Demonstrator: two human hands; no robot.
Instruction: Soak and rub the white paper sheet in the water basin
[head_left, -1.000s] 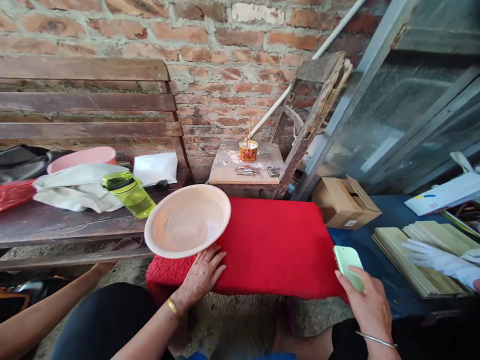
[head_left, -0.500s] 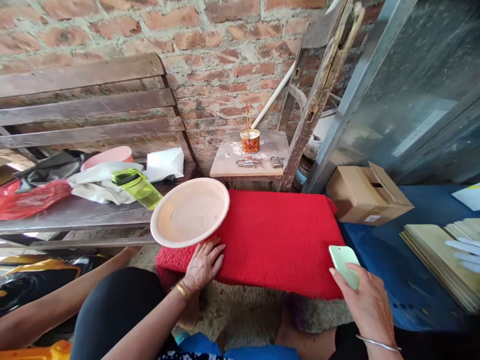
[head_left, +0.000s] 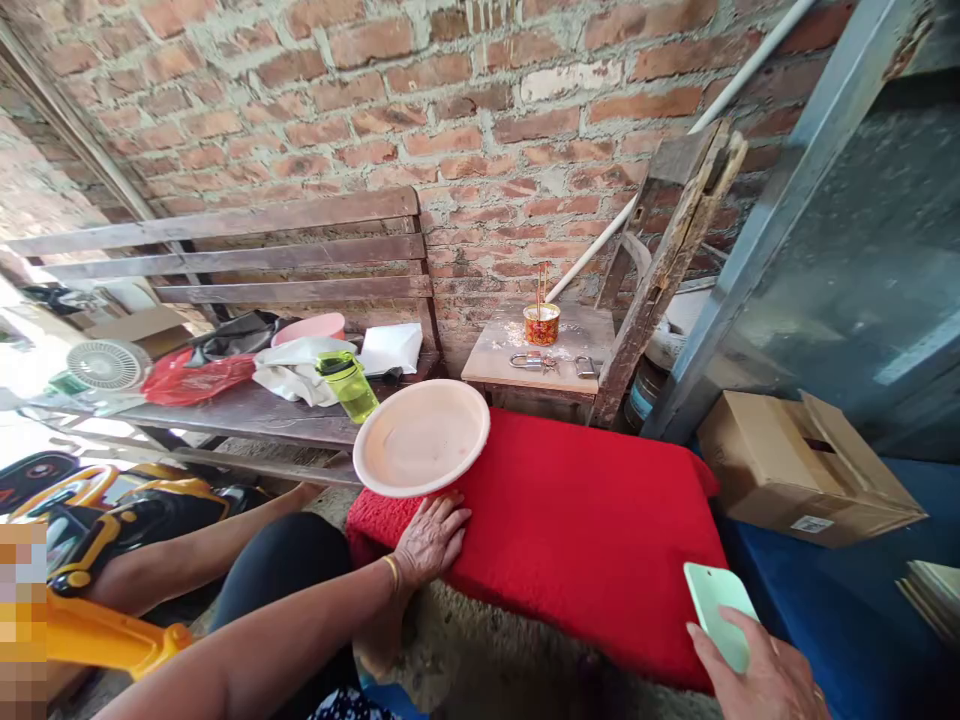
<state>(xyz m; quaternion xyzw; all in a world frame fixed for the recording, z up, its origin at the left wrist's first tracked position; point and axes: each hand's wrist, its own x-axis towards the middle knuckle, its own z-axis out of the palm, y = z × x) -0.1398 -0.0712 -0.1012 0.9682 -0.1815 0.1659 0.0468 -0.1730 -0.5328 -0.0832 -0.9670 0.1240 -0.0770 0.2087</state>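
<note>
My left hand (head_left: pixel 430 538) lies flat on the red cloth (head_left: pixel 585 520) near its front left, fingers stretched out, a gold bangle on the wrist. Its fingertips reach the near edge of a pale pink basin (head_left: pixel 424 440); whether they touch it I cannot tell. The basin appears shallow and rests at the cloth's left end. At the lower right, my right hand (head_left: pixel 765 665) is closed on a light green smartphone (head_left: pixel 721 608), held over the right end of the cloth. Part of the phone is hidden behind the fingers.
A wooden bench (head_left: pixel 300 420) on the left bears a green bottle (head_left: pixel 352 388), cloths and a red bag (head_left: pixel 191 378). Behind, a small table (head_left: pixel 495 345) holds an incense pot (head_left: pixel 541 325) and padlocks. A cardboard box (head_left: pixel 795 470) stands right. Another person's leg (head_left: pixel 202 530) shows left.
The view has turned left and upward, so the basin, cloth and box appear farther right and lower. My left hand stays on the cloth; my right hand still holds the smartphone.
</note>
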